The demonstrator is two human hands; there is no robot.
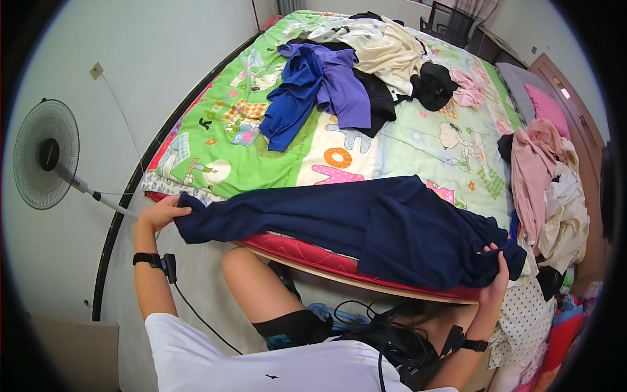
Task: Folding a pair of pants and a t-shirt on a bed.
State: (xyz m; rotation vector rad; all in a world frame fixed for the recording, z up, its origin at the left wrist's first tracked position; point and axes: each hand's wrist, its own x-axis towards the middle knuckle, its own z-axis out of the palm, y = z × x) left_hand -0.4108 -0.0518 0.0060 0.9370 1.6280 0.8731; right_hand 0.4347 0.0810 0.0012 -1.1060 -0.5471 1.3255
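A dark navy garment, likely trousers, stretches sideways between my two hands along the near edge of the bed. My left hand pinches its narrow end at the left. At the other end my right hand grips the bunched fabric, with some fingers behind the cloth. The middle of the garment lies on the patterned quilt, and its lower part hangs over the red mattress edge.
Farther back on the bed lie a blue garment, a purple shirt, a cream garment and black clothes. More clothes are heaped at the right by the headboard. A standing fan is at the left. Black cables cross my lap.
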